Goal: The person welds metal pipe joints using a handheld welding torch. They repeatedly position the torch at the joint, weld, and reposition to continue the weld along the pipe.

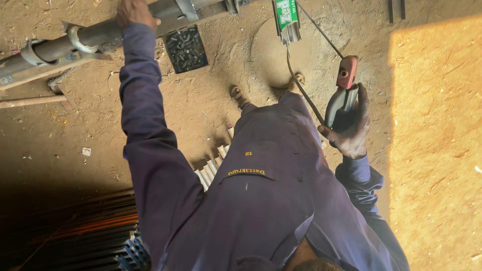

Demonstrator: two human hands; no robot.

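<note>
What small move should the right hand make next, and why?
Probably swing the right hand, gripping the grey-handled, red-headed welding holder, left toward the long grey metal pipe. The left hand already grips that pipe, while the holder is far from it.

- The left arm, sleeved in dark blue, is stretched out forward and nearly straight, away from the torso.
- The left hand [135, 12] is closed in a grip over a grey metal pipe [95, 35], knuckles turned upward.
- The right arm is bent at the elbow and kept closer to the body, the cuff bunched at the wrist.
- The right hand [350, 128] is wrapped around the handle of a welding electrode holder [344, 88], the thumb laid along its side and the fingers curled underneath.
</note>
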